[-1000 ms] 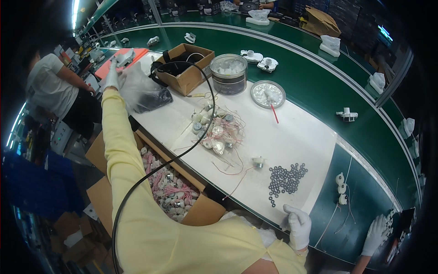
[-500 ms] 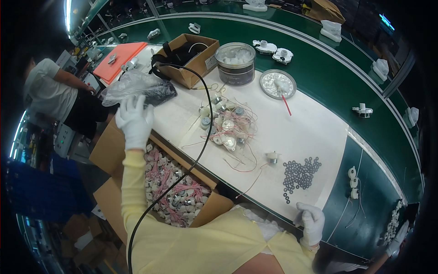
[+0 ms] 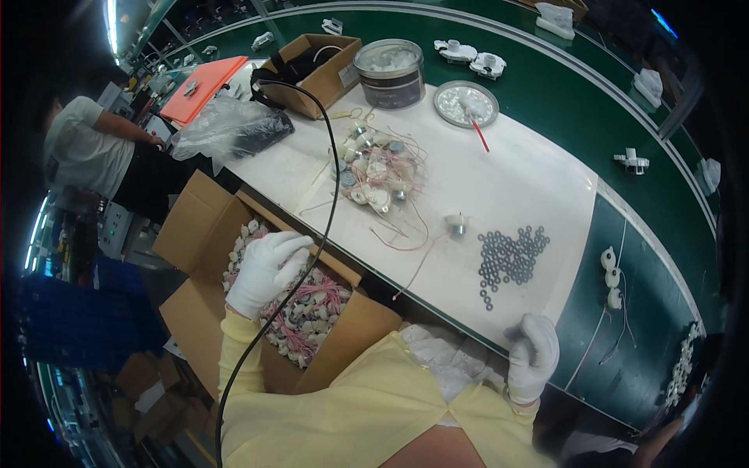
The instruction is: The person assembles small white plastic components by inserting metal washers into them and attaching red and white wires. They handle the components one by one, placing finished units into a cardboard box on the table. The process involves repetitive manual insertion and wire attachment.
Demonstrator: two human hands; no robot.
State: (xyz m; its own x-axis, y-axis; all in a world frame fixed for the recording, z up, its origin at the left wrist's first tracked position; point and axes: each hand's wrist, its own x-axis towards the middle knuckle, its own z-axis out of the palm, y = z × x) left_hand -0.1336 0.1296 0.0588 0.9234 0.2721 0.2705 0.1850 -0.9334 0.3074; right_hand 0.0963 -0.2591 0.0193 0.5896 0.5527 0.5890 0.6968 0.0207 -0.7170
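My left hand (image 3: 268, 273), in a white glove, is over the open cardboard box (image 3: 181, 308). Its fingers are bent but apart, and I see nothing between them. Inside the box lies a heap of small motors with pink wires (image 3: 308, 316). Beside the table's near edge is my right hand (image 3: 534, 355), also gloved, with curled fingers that hide whatever they may hold. Nearest to it on the white tabletop are many small dark rings (image 3: 511, 257). A single motor with a wire (image 3: 456, 225) lies left of the rings, and a tangled pile of motors (image 3: 378, 171) farther back.
A black cable (image 3: 334, 179) arches across the view, passing by my left hand. At the back stand a tin (image 3: 390, 78), a small carton (image 3: 331, 82) and a round lid with white paste (image 3: 449, 117). A green conveyor (image 3: 546, 101) curves behind. Another person (image 3: 105, 148) is at the left.
My left hand has come down from near the plastic bag to the motors in the box. The right hand stays near the table edge. The view has shifted slightly.
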